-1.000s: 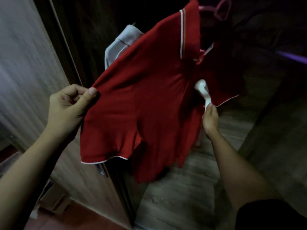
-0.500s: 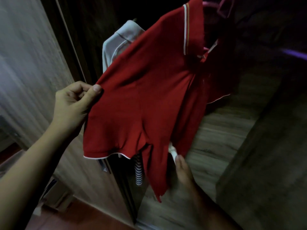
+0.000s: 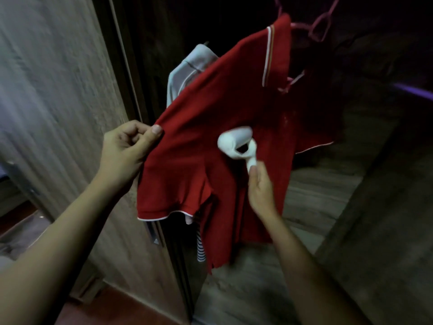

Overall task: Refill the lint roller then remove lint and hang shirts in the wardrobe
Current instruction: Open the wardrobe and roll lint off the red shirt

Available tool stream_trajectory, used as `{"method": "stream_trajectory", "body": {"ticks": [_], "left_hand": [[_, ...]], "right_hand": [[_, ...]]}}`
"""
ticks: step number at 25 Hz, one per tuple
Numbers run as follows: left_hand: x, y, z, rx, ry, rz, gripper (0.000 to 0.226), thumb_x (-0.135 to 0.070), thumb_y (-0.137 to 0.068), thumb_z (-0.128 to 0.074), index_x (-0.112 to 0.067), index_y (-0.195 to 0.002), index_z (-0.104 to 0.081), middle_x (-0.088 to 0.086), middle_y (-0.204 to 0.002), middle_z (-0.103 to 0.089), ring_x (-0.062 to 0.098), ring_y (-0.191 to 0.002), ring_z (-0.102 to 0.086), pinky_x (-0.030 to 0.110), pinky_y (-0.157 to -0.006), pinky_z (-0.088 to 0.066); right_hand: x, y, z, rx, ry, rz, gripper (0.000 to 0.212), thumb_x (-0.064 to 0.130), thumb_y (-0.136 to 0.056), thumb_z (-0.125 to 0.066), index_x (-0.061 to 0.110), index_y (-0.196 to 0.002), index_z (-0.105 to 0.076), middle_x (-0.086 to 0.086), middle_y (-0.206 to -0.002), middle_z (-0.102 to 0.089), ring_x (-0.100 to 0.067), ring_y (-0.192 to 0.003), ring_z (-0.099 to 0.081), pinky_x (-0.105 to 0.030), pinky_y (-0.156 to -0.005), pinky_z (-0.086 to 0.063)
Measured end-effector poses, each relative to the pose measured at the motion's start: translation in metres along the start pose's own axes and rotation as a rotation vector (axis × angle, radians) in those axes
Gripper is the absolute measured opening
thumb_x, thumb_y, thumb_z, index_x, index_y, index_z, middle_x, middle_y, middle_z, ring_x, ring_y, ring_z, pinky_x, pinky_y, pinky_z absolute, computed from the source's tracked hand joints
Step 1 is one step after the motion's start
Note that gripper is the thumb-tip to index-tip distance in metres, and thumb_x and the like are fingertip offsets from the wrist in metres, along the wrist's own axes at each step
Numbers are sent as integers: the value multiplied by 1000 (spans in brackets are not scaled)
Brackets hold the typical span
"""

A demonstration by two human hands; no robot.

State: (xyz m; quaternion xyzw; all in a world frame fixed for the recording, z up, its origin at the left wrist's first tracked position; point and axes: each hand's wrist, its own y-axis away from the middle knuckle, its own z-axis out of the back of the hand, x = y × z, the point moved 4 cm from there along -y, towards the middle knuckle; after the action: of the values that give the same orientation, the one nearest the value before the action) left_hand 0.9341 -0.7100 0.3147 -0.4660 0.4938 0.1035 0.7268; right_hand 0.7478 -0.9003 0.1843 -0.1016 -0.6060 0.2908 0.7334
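Note:
A red polo shirt (image 3: 206, 127) with white trim hangs on a pink hanger (image 3: 321, 26) inside the dark wardrobe. My left hand (image 3: 126, 151) pinches its left shoulder seam and pulls the cloth taut. My right hand (image 3: 260, 188) grips the handle of a white lint roller (image 3: 236, 143), whose roll lies against the shirt's front near the middle. The roller is blurred by motion.
A grey-white shirt (image 3: 187, 71) hangs behind the red one, and a striped garment (image 3: 201, 249) shows below its hem. The wooden wardrobe door (image 3: 58, 102) stands at the left. A wooden wardrobe floor (image 3: 304, 207) lies below the shirts.
My right hand swept the lint roller down under the shirt's hem, then brought it back up onto the middle of the front. My left hand kept its pinch on the shoulder.

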Motion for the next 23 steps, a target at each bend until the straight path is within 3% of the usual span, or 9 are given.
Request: {"method": "stream_trajectory", "body": {"ticks": [2, 5, 8, 12, 15, 19, 23], "left_hand": [[0, 0, 0, 4, -8, -1, 27, -26, -84, -65, -27, -58, -61, -13, -42, -46, -3, -42, -35, 12, -44, -29], [-1, 0, -1, 9, 1, -5, 26, -24, -84, -64, -23, -59, -57, -13, -41, -44, -3, -42, -33, 12, -44, -27], [-1, -1, -2, 34, 7, -16, 25, -21, -85, -64, -22, -62, -57, -14, -42, -40, -2, -43, -30, 15, -44, -23], [3, -2, 2, 17, 14, -18, 25, -27, -85, -66, -25, -61, -61, -12, -44, -45, 0, -46, -34, 18, -46, -28], [1, -1, 1, 6, 6, -16, 25, -24, -86, -64, -22, -62, -57, -12, -42, -43, -2, -44, -31, 18, -45, -26], [0, 0, 0, 7, -6, -34, 24, -22, -87, -64, -22, -64, -56, -13, -41, -44, -3, -44, -31, 18, -45, -26], [-2, 0, -1, 3, -56, -37, 23, -23, -86, -65, -23, -65, -58, -14, -43, -47, -3, -46, -35, 15, -47, -29]], "right_hand": [[-33, 51, -33, 116, -9, -161, 22, 24, -100, -34, 18, -97, -55, 17, -69, -50, 2, -65, -48, -23, -65, -35], [-45, 82, -55, 191, -11, -272, 26, 26, -99, -35, 28, -75, -45, 8, -57, -43, 0, -50, -44, -28, -56, -31], [-10, 35, -31, -13, -28, -200, 26, 22, -100, -34, 27, -75, -42, 9, -59, -43, 4, -51, -45, -27, -58, -31], [53, -17, 2, -202, -153, -38, 24, 35, -95, -29, 30, -75, -40, 9, -59, -40, -5, -51, -39, -31, -53, -33], [70, 8, -13, -137, -156, -22, 23, 38, -94, -29, 29, -79, -43, 10, -57, -40, -4, -48, -39, -34, -52, -34], [48, 79, -48, 64, -128, -168, 19, 32, -98, -34, 27, -87, -48, 11, -60, -50, -2, -56, -47, -36, -62, -37], [37, 135, -62, 219, -66, -260, 22, 33, -98, -35, 31, -77, -41, 15, -57, -53, 0, -51, -48, -27, -52, -29]]}}
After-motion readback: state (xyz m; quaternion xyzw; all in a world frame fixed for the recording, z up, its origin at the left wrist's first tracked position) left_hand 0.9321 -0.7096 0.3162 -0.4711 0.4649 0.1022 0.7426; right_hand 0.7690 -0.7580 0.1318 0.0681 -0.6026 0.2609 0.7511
